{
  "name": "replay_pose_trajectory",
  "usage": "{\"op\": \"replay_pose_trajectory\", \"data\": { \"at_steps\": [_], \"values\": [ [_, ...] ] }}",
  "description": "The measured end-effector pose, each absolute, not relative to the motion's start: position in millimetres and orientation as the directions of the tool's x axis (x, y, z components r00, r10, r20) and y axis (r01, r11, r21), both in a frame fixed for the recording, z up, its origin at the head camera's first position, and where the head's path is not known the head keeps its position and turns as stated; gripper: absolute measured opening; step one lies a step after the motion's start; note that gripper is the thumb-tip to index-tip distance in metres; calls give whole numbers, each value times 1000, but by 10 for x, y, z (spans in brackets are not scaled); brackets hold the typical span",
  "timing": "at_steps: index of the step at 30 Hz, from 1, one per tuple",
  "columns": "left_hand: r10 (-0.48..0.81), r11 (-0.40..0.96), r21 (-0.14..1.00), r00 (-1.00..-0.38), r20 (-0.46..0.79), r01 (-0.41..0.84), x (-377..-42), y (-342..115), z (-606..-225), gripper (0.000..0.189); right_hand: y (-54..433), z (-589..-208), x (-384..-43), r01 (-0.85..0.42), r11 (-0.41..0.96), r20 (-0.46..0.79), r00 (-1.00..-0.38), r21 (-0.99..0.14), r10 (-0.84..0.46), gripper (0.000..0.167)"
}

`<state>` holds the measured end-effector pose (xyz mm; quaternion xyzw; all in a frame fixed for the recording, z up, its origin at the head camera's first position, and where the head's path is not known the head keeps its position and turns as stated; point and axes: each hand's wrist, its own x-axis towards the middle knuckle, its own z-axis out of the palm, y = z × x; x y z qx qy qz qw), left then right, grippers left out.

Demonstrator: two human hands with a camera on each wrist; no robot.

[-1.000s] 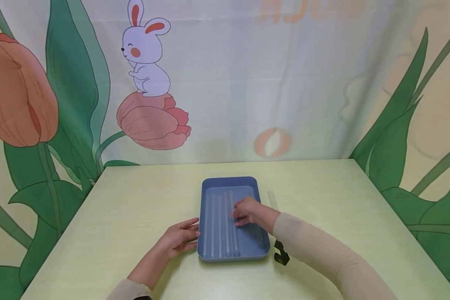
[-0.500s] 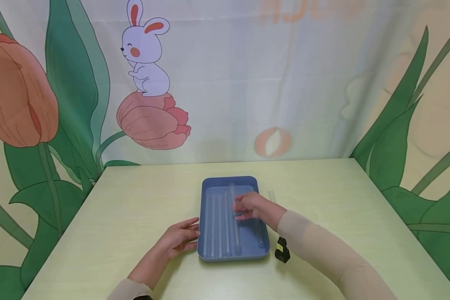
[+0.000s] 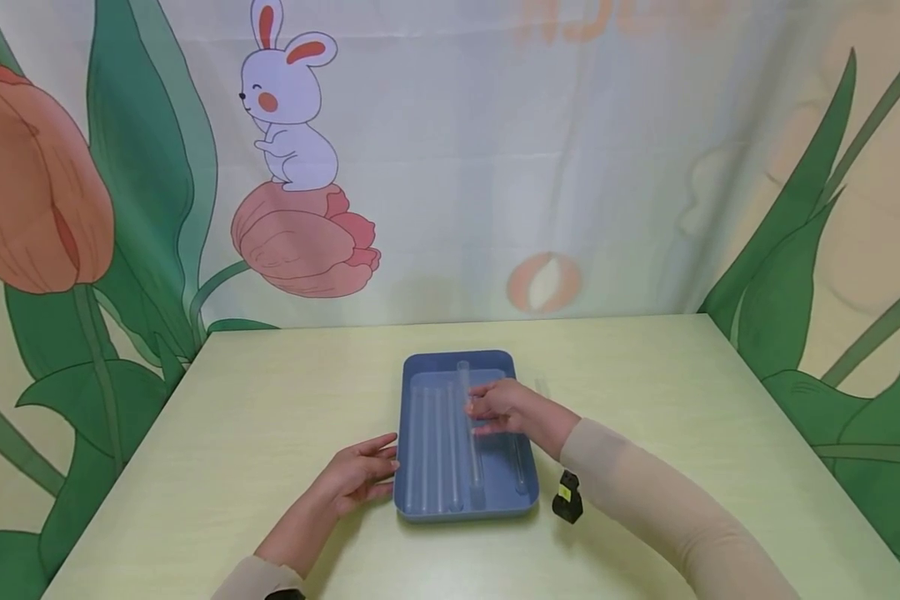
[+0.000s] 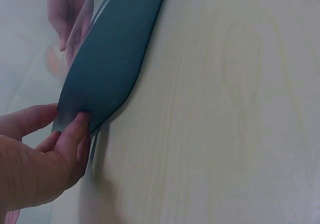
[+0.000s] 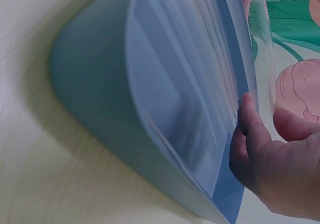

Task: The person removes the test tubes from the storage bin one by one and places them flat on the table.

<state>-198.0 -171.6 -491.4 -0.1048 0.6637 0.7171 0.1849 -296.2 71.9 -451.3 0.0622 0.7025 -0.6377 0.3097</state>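
Observation:
My right hand pinches a clear test tube between thumb and fingers. The tube is tilted, its far end raised above the blue tray. In the right wrist view, that tube rises past the fingertips. Left of it, several clear tubes lie side by side lengthwise in the tray. One more tube lies along the tray's right wall, partly hidden. My left hand touches the tray's left wall with extended fingers, also seen on the wall in the left wrist view.
Another clear tube lies on the pale table right of the tray, mostly covered by the right forearm. A black wrist device hangs under the right arm. A printed cloth with a rabbit and tulips stands behind the table.
My right hand has lifted the test tube's far end and moved slightly up and to the right. The left hand has stayed at the tray's wall.

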Motion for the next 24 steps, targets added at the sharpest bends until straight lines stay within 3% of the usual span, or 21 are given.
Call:
{"op": "replay_pose_trajectory", "data": {
  "at_steps": [24],
  "values": [
    [143, -51, 916, -910, -388, -398, -1985, -1730, -4916, 63, 956, -4221, -2925, 405, 209, -456, -813, -890, -363, 57]
  ]
}}
